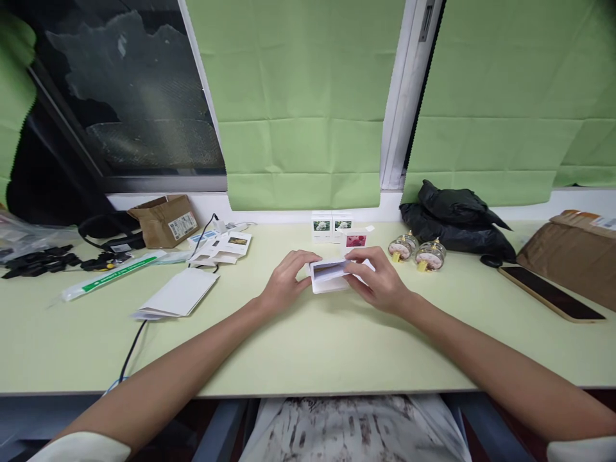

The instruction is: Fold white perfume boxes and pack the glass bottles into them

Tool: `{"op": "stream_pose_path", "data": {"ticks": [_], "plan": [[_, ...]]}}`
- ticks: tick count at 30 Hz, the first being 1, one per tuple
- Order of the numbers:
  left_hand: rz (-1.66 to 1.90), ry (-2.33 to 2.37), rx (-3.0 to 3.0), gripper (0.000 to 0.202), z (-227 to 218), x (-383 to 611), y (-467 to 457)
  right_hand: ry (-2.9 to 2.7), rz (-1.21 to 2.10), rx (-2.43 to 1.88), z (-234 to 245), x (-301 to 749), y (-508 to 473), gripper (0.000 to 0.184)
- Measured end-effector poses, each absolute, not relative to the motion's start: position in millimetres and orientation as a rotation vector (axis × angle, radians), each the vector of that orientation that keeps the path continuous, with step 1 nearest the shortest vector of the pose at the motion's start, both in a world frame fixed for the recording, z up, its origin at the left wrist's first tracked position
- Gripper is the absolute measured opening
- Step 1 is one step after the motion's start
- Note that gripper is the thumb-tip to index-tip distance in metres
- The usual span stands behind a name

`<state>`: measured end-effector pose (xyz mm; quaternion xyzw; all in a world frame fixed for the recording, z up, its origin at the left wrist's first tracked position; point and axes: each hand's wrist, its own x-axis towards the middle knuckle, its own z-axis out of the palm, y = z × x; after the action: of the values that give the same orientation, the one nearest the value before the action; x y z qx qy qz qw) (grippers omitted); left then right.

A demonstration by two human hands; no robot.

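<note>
Broadly, the pale green desktop (337, 350) gives moving room at six o'clock, down to its front edge. The left hand (285, 280) pinches the white paperboard carton (328, 284) between thumb and fingers at nine o'clock; the right hand (379, 277) pinches its rim at three. Open-mouthed, it looks light, springy and easily creased, best held by its side walls. Flower-print cartons (321, 228) stand near, at twelve.

Head view; forward and downward

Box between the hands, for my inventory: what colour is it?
The box is white, as the head view shows.
</note>
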<state>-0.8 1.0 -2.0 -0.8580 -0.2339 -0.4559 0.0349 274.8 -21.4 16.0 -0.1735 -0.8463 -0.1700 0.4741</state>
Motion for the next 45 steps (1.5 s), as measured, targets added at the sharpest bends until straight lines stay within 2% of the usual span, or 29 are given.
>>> {"op": "stream_pose_path", "data": {"ticks": [4,15,29,35,45], "plan": [[-1.393,-0.732,-2.627,0.041,-1.9,-1.9,1.2,-2.096,-0.406,-0.5,15.1,275.1,-21.1,0.024],[-1.411,-0.767,-2.611,0.029,-1.8,1.1,-1.5,-2.162,-0.425,-0.64,10.2,272.0,-14.6,0.016],[-1.455,-0.762,-2.577,0.031,-1.1,0.0,-0.9,-2.152,-0.341,-0.568,14.3,269.1,-17.0,0.017],[-1.4,-0.741,-2.538,0.028,-0.5,0.4,-0.8,-2.204,-0.338,-0.57,11.1,267.4,-15.2,0.009],[-1.34,-0.677,-2.514,0.031,-8.6,-2.6,5.7,-2.215,-0.244,-0.511,9.3,266.9,-13.8,0.007]]}}
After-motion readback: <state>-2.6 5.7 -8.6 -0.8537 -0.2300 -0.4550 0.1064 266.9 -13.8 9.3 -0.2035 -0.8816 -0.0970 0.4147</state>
